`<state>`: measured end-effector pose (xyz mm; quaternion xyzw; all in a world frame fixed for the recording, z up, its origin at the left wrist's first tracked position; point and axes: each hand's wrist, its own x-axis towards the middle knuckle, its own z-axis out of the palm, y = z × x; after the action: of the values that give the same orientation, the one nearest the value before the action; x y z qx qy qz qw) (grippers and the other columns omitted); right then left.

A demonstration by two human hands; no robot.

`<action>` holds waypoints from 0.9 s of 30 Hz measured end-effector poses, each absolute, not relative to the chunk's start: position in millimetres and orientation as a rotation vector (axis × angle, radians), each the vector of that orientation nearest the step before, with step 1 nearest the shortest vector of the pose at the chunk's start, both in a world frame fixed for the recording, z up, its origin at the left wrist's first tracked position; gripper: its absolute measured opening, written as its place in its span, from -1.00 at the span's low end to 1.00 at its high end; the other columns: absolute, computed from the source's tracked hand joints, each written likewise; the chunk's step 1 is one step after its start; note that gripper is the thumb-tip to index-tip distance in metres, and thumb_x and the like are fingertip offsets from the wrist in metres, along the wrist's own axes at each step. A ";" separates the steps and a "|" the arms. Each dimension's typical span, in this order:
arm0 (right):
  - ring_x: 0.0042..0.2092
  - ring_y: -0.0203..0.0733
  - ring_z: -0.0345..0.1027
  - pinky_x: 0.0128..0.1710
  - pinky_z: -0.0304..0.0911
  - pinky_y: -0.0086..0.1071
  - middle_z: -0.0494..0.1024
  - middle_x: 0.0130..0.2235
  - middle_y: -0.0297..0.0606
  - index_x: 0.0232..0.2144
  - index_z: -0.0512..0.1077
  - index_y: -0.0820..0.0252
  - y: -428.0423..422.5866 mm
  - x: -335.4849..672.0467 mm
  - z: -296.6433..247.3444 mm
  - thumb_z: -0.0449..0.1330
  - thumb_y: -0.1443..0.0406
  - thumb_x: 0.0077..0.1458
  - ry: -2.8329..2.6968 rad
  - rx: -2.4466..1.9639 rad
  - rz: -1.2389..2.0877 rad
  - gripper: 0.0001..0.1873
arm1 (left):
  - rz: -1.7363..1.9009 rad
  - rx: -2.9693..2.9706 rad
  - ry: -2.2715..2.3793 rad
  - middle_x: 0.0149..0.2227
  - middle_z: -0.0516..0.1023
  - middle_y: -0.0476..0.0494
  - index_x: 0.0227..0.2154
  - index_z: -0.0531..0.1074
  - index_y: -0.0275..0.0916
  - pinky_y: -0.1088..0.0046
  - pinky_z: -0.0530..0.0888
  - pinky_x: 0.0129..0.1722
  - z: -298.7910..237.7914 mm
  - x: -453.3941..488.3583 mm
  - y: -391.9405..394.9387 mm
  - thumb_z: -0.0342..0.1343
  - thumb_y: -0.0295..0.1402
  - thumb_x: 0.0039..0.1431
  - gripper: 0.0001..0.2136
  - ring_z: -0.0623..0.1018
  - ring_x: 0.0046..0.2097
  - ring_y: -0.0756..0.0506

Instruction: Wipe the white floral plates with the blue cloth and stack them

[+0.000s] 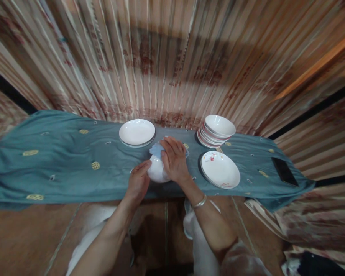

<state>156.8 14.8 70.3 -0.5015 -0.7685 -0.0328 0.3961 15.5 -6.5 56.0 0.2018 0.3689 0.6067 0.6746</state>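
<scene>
Over the front middle of the table, a white bowl [157,171] is tilted between my two hands. My left hand [139,179] grips its left side, with the thumb along the rim. A light blue cloth [156,150] lies against the bowl's far side, bunched under the fingers of my right hand [174,158], which press it onto the bowl. Those fingers hide part of the cloth and the bowl's right side.
White plates [137,132] are stacked at the back left. A stack of several bowls [217,130] stands at the back right, with flower-patterned plates [220,170] in front. A black phone [284,171] lies farther right on the green tablecloth [66,161]. Curtains [161,69] hang behind.
</scene>
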 end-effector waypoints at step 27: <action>0.26 -0.04 0.30 0.28 0.20 -0.05 0.41 0.23 0.10 0.23 0.28 0.30 39.0 192.7 -2.9 -0.19 0.15 0.40 -1.568 -1.458 0.413 -0.46 | 1.295 0.222 0.927 -0.25 0.70 -0.26 -0.11 0.57 -0.36 0.13 0.54 0.07 39.9 -4.0 15.3 0.08 -0.43 0.15 -0.71 0.64 -0.01 -0.27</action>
<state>192.7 39.0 -2.9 -0.5931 -0.6376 0.1680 0.4621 -4.0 15.3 39.9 0.0994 0.4153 0.5798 0.6939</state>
